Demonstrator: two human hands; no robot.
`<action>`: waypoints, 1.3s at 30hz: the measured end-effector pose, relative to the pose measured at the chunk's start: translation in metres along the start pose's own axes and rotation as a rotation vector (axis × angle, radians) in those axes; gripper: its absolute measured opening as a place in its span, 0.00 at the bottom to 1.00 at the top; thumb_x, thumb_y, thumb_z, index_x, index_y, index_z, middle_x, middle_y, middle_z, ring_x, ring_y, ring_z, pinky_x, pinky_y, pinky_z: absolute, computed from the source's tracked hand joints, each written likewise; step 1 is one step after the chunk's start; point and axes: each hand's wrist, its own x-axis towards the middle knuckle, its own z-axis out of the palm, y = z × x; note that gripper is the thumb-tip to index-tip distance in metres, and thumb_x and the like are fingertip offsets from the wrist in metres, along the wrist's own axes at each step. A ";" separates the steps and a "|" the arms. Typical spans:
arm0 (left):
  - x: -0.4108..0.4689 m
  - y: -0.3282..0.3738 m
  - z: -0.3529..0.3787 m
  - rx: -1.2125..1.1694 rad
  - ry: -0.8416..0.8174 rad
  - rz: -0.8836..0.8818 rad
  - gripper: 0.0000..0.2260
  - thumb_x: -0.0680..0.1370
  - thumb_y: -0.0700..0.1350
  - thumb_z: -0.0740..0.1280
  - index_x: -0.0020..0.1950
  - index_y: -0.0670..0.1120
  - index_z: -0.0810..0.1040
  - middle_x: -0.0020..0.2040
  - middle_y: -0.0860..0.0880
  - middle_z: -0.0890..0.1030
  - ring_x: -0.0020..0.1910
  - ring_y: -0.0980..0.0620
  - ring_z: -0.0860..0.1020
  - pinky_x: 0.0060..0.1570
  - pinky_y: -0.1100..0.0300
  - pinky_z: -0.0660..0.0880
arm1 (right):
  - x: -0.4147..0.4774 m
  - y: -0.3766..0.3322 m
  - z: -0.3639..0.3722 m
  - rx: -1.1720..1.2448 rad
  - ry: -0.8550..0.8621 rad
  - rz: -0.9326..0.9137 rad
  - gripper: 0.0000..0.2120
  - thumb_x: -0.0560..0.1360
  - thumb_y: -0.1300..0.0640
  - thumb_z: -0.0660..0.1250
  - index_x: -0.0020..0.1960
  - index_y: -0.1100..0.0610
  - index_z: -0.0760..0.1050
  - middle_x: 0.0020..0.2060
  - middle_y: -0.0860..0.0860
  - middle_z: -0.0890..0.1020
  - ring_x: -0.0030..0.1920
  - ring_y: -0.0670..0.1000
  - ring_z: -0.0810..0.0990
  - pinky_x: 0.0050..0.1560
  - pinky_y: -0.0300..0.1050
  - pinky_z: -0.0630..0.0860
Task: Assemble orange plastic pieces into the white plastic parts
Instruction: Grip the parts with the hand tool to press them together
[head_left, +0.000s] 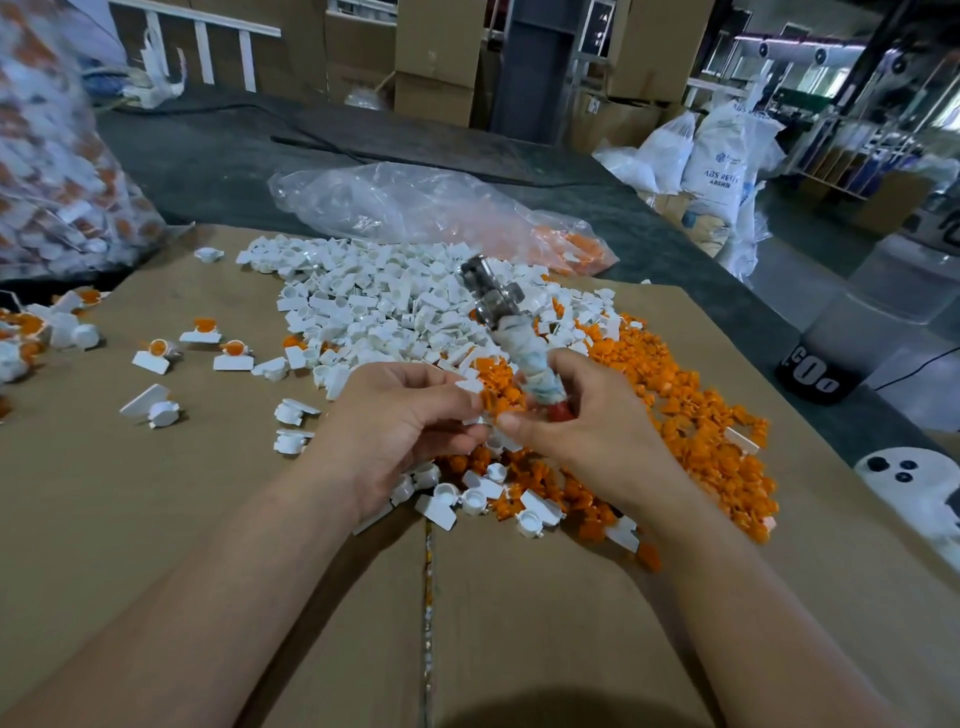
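A heap of white plastic parts (384, 306) covers the middle of the cardboard sheet (208, 519), with a heap of orange plastic pieces (691, 415) to its right. My left hand (400, 431) pinches a white part (470, 387) with an orange piece (491, 402) at its fingertips. My right hand (576, 421) grips a small hammer (511, 332) by its cloth-wrapped handle, metal head pointing away; its thumb meets the left fingertips. The pinched parts are blurred.
Assembled white-and-orange parts (202, 332) lie scattered at the left, more at the left edge (31, 332). A large bag of finished parts (57, 156) stands far left. A clear plastic bag (426, 213) lies behind the heaps. Boxes and sacks stand beyond.
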 end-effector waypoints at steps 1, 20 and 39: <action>0.000 0.000 0.000 0.005 -0.001 -0.006 0.05 0.69 0.29 0.69 0.35 0.36 0.76 0.27 0.42 0.79 0.25 0.51 0.80 0.23 0.67 0.75 | 0.000 0.000 0.001 0.041 -0.023 0.004 0.11 0.67 0.56 0.74 0.42 0.47 0.73 0.33 0.43 0.76 0.36 0.47 0.75 0.39 0.43 0.74; 0.000 -0.002 0.002 0.135 -0.034 -0.019 0.03 0.68 0.27 0.68 0.39 0.31 0.77 0.28 0.41 0.80 0.23 0.52 0.78 0.23 0.67 0.74 | 0.000 0.000 0.007 0.138 -0.151 -0.043 0.15 0.70 0.66 0.70 0.40 0.46 0.74 0.29 0.37 0.78 0.35 0.37 0.77 0.39 0.32 0.73; 0.002 0.002 -0.002 0.017 0.112 0.164 0.07 0.70 0.29 0.68 0.34 0.38 0.75 0.27 0.44 0.79 0.24 0.51 0.78 0.25 0.65 0.75 | 0.001 0.005 -0.001 -0.151 -0.019 -0.077 0.13 0.69 0.57 0.72 0.51 0.47 0.75 0.40 0.41 0.76 0.39 0.41 0.75 0.37 0.30 0.68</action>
